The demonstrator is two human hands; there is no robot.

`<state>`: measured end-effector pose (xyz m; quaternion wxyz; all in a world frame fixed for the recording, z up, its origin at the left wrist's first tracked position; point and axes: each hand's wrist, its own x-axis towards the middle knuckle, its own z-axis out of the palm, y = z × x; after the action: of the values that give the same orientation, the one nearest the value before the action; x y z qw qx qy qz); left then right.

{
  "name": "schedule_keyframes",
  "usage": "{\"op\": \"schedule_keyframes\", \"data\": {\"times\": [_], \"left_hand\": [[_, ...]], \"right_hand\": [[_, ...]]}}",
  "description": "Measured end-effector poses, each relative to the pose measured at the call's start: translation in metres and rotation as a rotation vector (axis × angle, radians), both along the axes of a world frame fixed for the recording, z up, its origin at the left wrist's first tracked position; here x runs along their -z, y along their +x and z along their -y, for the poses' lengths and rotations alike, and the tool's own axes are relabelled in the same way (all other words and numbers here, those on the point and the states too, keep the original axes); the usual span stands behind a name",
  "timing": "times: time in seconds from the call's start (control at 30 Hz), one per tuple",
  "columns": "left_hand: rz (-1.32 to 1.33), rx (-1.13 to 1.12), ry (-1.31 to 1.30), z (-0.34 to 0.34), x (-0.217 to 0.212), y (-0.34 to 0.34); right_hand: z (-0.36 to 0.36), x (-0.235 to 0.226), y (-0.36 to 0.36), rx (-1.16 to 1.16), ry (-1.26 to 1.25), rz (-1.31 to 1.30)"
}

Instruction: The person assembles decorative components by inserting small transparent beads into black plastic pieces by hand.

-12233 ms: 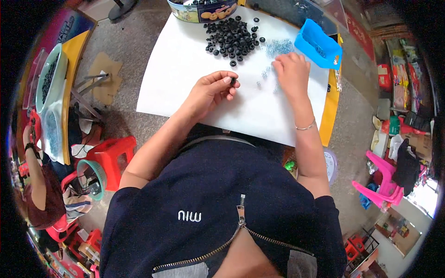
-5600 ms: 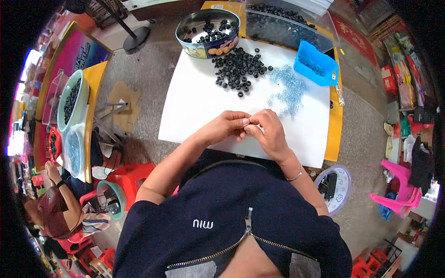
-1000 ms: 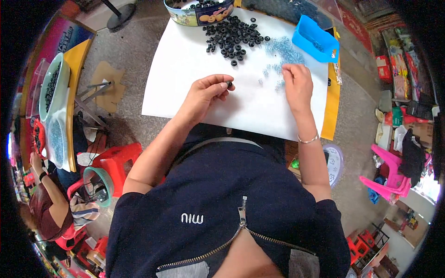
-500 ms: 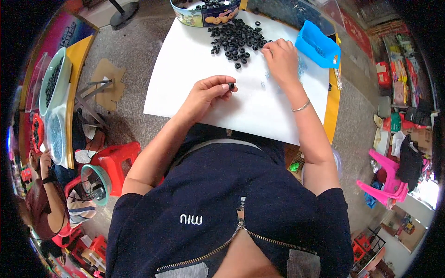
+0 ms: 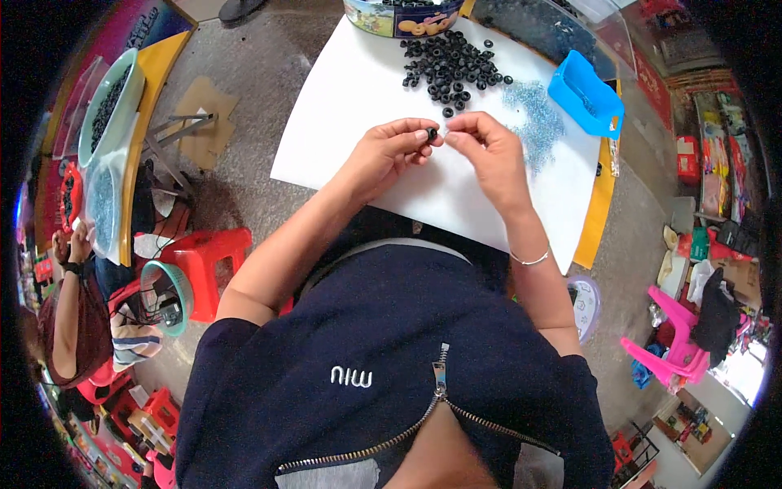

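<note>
My left hand (image 5: 389,156) pinches a small black ring-shaped piece (image 5: 432,134) between thumb and fingertips above the white sheet (image 5: 334,138). Right beside it, my right hand (image 5: 492,161) has thumb and forefinger pressed together. Whatever those fingertips hold is too small to name. Beyond both hands lies a heap of similar black rings (image 5: 450,63). Tiny pale blue glassy beads (image 5: 538,122) are spread over the sheet to the right of my right hand.
A printed tin (image 5: 401,22) holding black pieces stands behind the heap. A blue plastic tray (image 5: 562,77) sits at the right edge. At far left, a person (image 5: 69,318) works near a pale green basin (image 5: 134,69). A red stool (image 5: 216,253) stands left of me.
My right hand has come from the right edge of the heap back toward my left hand, uncovering the blue beads. My left hand keeps its black ring. The whole view has shifted slightly.
</note>
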<state>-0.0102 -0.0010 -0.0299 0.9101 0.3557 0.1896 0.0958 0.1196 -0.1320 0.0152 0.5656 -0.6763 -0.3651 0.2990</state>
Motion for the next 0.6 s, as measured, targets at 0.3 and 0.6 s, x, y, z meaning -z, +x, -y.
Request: {"op": "schedule_keyframes", "data": {"times": [0.3, 0.6], "left_hand": [[-0.112, 0.049, 0.203, 0.006, -0.002, -0.002], [-0.008, 0.410, 0.243, -0.002, -0.001, -0.008]], "right_hand": [[0.006, 0.007, -0.016, -0.010, -0.025, 0.327], [0.024, 0.013, -0.001, -0.221, -0.121, -0.302]]}}
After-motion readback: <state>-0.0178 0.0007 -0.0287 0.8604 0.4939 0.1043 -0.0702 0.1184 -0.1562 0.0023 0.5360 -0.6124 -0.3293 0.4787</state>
